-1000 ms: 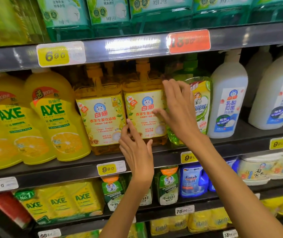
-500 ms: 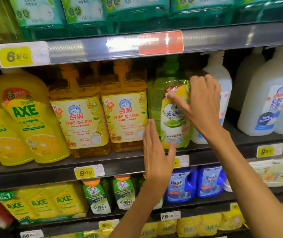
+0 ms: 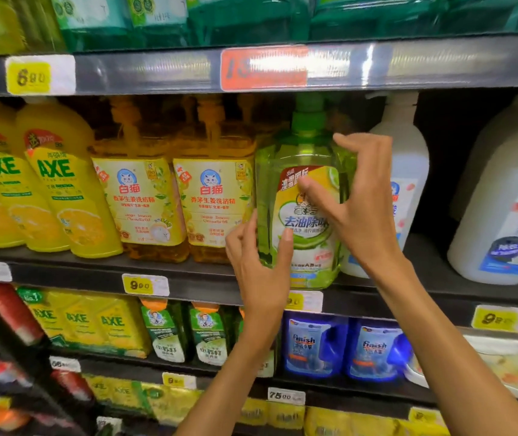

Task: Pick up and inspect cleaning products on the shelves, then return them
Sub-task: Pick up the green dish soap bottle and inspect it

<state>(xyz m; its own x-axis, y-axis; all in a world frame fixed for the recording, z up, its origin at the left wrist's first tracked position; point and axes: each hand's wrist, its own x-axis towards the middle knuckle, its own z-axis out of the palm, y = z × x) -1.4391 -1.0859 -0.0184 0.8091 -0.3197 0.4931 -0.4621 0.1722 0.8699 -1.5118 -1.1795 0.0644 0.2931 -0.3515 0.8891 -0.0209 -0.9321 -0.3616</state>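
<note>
Green bottle (image 3: 298,215): clear green plastic, green liquid inside, green pump top; stands upright at the front edge of the middle shelf (image 3: 188,275), between the amber bottles on its left and a white pump bottle (image 3: 408,171) on its right. Front label is yellow-green above and white below, with a red band on top; large dark characters read 去油除味. Small print lower down is too blurred to read.

Left hand (image 3: 259,262): fingers curled round the bottle's lower left corner, thumb on the front label. It grips the bottle.

Right hand (image 3: 358,196): thumb pressed on the upper label, fingers bent round the bottle's right shoulder. It also grips the bottle.

Left along the same shelf: two amber bottles (image 3: 176,202) with yellow labels, a cat logo and 白猫, then 香茅生姜洗洁精. Further left, yellow bottles (image 3: 59,184) marked AXE in green, with a lemon slice.

Far right: large white jugs (image 3: 503,221) with blue labels, text blurred.

Price tags: 6.90 (image 3: 29,77) on the upper rail, 9.90 (image 3: 144,284) on the middle rail, 75.00 (image 3: 285,395) lower down.

Shelf below: blue pouches (image 3: 311,346) reading finish, and yellow AXE packs (image 3: 85,322).
</note>
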